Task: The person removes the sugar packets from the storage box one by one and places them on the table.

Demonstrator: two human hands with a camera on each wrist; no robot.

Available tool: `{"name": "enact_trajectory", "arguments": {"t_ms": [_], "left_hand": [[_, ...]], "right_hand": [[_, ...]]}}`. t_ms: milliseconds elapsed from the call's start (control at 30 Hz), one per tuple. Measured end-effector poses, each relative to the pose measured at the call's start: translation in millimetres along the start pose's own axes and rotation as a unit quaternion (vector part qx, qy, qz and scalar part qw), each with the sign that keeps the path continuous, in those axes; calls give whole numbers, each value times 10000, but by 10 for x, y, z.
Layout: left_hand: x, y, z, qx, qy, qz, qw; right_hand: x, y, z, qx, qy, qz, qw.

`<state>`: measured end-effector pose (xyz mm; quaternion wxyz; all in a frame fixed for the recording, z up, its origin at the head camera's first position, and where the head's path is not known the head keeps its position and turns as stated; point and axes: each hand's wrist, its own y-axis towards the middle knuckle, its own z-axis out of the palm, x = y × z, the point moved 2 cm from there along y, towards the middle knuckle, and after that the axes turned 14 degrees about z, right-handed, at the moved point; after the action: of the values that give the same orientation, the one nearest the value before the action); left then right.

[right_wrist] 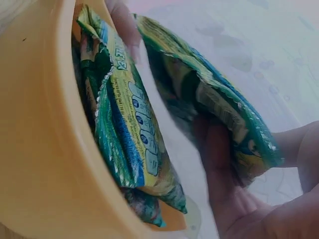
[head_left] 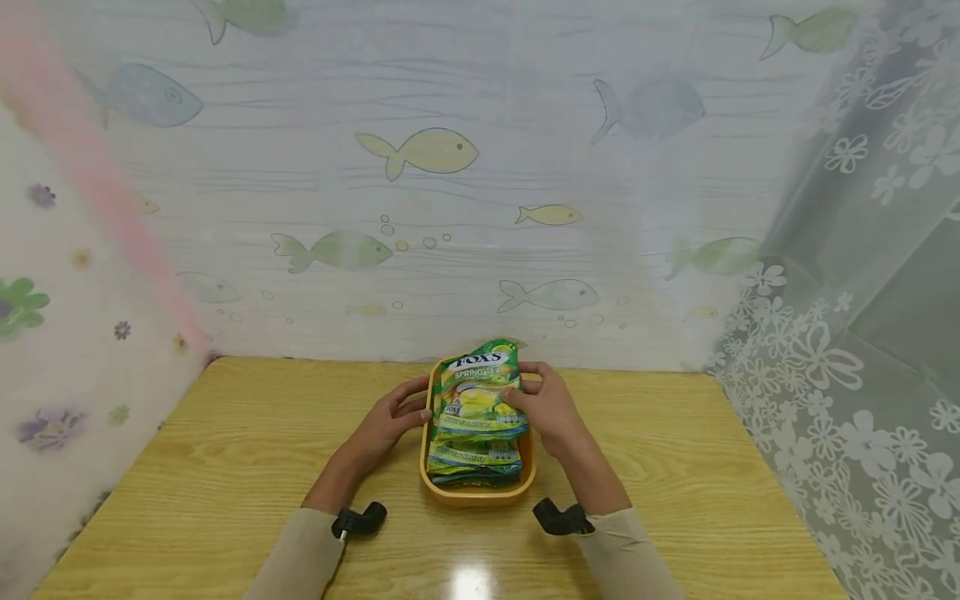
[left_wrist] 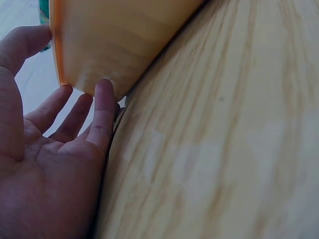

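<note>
My right hand [head_left: 553, 410] holds a green and yellow Fox's Spring Tea candy bag [head_left: 474, 377], thumb on its front and fingers behind. In the right wrist view that bag is lifted apart from other similar candy bags [right_wrist: 132, 114], which sit inside a yellow-orange plastic basket [head_left: 480, 499]. The basket stands on the wooden table with its long sides toward my hands. At its left side is my left hand [head_left: 388, 422], its fingers spread and fairly straight. The left wrist view has the thumb and fingertips right at the basket's rim and outer wall.
The wooden table [head_left: 660, 467] runs back to a curtain [head_left: 480, 275] printed with fish, just behind the basket. Flowered curtains [head_left: 847, 375] hang along the right side. Each wrist carries a black camera mount [head_left: 360, 518] near the basket's front corners.
</note>
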<state>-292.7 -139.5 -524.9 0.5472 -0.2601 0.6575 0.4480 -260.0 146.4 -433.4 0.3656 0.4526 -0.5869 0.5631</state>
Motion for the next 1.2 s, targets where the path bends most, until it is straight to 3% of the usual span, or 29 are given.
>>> {"name": "enact_trajectory", "arguments": {"t_ms": [333, 1200], "left_hand": [[16, 5, -21, -20, -183, 47, 9998], [16, 4, -5, -59, -46, 11, 10000]], "right_hand": [[-4, -2, -158, 57, 466, -3, 9989], [-57, -6, -527, -23, 534, -43, 9986]]}}
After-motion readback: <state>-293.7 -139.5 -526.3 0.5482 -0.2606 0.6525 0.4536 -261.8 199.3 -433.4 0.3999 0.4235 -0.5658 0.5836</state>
